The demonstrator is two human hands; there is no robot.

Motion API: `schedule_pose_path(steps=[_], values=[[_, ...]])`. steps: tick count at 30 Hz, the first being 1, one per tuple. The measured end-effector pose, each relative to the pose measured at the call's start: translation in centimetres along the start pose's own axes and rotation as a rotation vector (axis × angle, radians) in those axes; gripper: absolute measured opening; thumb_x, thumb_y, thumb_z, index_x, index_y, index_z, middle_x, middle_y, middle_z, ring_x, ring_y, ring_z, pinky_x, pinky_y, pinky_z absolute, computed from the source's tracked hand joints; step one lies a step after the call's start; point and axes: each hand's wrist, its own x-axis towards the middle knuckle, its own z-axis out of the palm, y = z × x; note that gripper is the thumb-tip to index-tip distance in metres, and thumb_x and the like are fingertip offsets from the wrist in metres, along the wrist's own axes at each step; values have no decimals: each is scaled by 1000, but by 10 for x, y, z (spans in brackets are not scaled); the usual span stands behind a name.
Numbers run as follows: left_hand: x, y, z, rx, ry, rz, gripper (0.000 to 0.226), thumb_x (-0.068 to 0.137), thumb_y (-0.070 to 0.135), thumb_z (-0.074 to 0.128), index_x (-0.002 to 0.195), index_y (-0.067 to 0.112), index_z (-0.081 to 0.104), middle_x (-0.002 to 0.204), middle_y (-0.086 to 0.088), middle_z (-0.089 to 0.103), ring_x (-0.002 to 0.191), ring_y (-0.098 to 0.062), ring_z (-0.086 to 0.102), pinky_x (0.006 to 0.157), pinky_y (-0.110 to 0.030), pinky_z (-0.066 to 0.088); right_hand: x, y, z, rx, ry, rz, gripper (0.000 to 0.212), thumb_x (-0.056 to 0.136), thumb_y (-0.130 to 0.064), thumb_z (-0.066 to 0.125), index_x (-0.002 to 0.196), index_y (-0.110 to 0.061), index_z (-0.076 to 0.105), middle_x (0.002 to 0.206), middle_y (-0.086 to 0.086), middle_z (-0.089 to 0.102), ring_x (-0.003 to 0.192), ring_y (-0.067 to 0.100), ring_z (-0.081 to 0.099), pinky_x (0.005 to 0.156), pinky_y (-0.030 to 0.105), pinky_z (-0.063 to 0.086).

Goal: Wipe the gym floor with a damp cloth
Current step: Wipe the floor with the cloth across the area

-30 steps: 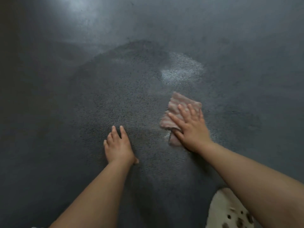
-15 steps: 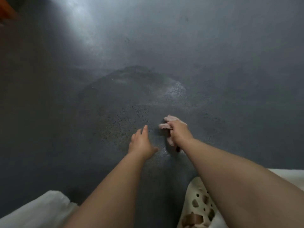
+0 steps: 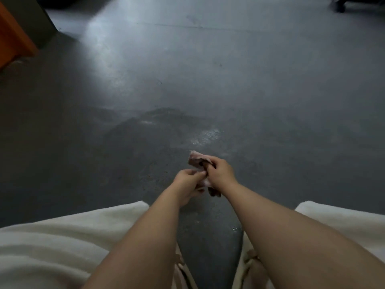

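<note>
- Both hands are up off the gym floor [image 3: 208, 80], cloth [image 3: 198, 160] bunched between them.
- Right hand [image 3: 220, 174] has its fingers curled round the pinkish cloth, gripping it.
- Left hand [image 3: 187, 181] pinches the cloth's lower edge.
- Dark damp patch [image 3: 145, 138] on the floor just past the hands.
- White-clad knees [image 3: 62, 236] either side, orange cabinet [image 3: 12, 36] far left.

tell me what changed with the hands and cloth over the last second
The cloth has come up off the floor; the right hand, which pressed it flat, now grips it, and the left hand left the floor to pinch it too. The wet patch stays.
</note>
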Motion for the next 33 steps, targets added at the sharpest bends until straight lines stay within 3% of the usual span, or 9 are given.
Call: schedule_pose_path(steps=[4,10,14,17,19,22,25,29,33], values=[[33,7,4,-14,11,30,15,96,0,45,101,5,59,82,-12,62,68,-19,59,61,-28,51,27,5,-8,168,-20,107,22,97,-12,50,111,-5,66,97,10,65,75,10,57,53,4,40],[88,24,11,-90,282,115,19,98,6,43,96,11,61,83,-8,63,67,-16,59,55,-24,49,79,27,-32,609,90,382,14,98,-26,49,88,-19,56,89,4,64,81,20,62,72,37,53],[114,16,-5,-216,300,73,28,97,6,46,121,18,55,103,-7,65,88,-19,63,76,-33,53,102,71,-48,648,214,465,11,97,-23,52,87,-22,56,93,2,65,84,15,61,77,41,50],[128,-20,-2,401,327,-106,42,95,15,52,137,11,45,131,-14,55,116,-28,55,98,-37,45,101,126,-39,318,298,616,6,89,-19,62,91,-14,59,113,17,65,95,25,59,88,44,47],[132,-36,3,764,373,-178,60,94,25,56,147,13,30,143,-16,38,128,-31,43,104,-36,37,100,145,-36,-8,387,683,36,87,-17,62,120,-8,54,128,21,53,110,31,54,95,41,41],[138,-38,8,971,379,-109,62,91,25,59,144,21,28,143,-11,27,129,-29,33,104,-38,34,108,136,-36,-381,419,388,44,89,-15,57,132,-6,47,136,18,40,123,34,41,99,37,34],[152,-34,7,1118,384,-68,72,88,29,62,145,25,19,150,-8,14,136,-27,22,108,-37,29,126,125,-11,-673,164,101,46,95,-27,49,137,-11,41,150,16,25,138,32,22,113,43,21],[173,-29,3,1194,391,-23,76,91,31,57,149,25,8,155,-7,-1,142,-26,6,114,-36,19,137,134,35,-872,-171,86,73,94,-60,24,152,-24,-4,156,15,-18,140,43,-20,109,62,-11],[189,-18,7,1269,302,40,85,91,28,57,151,25,-3,156,-8,-12,145,-27,-8,118,-38,7,149,161,35,-973,-94,-4,82,77,-75,-3,148,-34,-9,157,10,-17,140,46,-18,99,68,-20]])
